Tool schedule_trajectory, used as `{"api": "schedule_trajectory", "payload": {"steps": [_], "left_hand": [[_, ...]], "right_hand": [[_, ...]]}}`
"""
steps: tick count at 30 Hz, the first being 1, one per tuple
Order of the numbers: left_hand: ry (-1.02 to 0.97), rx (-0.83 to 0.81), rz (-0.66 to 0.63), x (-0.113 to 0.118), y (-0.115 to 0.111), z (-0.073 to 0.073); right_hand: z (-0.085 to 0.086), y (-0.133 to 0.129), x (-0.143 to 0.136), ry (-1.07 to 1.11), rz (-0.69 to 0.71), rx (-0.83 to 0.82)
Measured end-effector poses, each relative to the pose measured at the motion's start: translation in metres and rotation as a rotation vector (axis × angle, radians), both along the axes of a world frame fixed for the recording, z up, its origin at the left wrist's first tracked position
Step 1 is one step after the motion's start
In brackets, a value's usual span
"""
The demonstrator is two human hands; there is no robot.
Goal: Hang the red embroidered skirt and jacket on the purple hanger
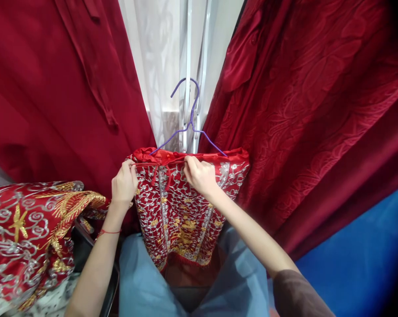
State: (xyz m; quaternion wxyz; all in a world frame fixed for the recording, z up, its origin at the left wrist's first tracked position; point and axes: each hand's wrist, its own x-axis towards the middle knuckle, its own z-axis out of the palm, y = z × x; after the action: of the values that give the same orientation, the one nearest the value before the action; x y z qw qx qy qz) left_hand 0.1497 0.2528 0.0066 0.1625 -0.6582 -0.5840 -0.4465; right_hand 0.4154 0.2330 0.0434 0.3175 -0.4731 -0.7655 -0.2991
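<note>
Embroidered red skirt in the centre of the frame, upright above a lap in light-blue trousers, with silver scrollwork and gold motifs down the front and a short red fringe along the bottom edge. At its left end, left hand closed, pinching the waistband edge between thumb and fingers; near the middle of the same edge, right hand closed in a similar pinch. Between the two, a thin red cord drawn nearly straight, with loose ends dangling over the embroidery. Purple wire hanger with both shoulders down inside the waistband, hook in front of white metal poles; hard to tell whether hooked on. At upper left, plain red cloth; at upper right, patterned dark-red cloth. At lower left, second embroidered red garment. At lower right, blue surface.
</note>
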Motion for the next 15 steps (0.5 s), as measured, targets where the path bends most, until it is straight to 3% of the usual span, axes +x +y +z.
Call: {"api": "schedule_trajectory", "payload": {"steps": [4, 7, 11, 13, 15], "left_hand": [[0.115, 0.001, -0.030, -0.005, 0.000, 0.003], [0.134, -0.012, -0.143, -0.010, -0.005, 0.012], [0.096, 0.056, -0.316, -0.017, -0.020, 0.039], [0.172, 0.045, -0.336, -0.019, -0.024, 0.056], [0.284, -0.021, -0.331, -0.019, -0.023, 0.069]], "right_hand": [[0.004, 0.001, 0.002, -0.174, -0.037, 0.022], [0.019, -0.009, 0.018, -0.211, -0.041, 0.047], [0.052, -0.030, 0.072, -0.019, -0.138, 0.227], [0.066, -0.036, 0.102, 0.069, -0.140, 0.182], [0.072, -0.036, 0.126, 0.019, -0.036, 0.032]]}}
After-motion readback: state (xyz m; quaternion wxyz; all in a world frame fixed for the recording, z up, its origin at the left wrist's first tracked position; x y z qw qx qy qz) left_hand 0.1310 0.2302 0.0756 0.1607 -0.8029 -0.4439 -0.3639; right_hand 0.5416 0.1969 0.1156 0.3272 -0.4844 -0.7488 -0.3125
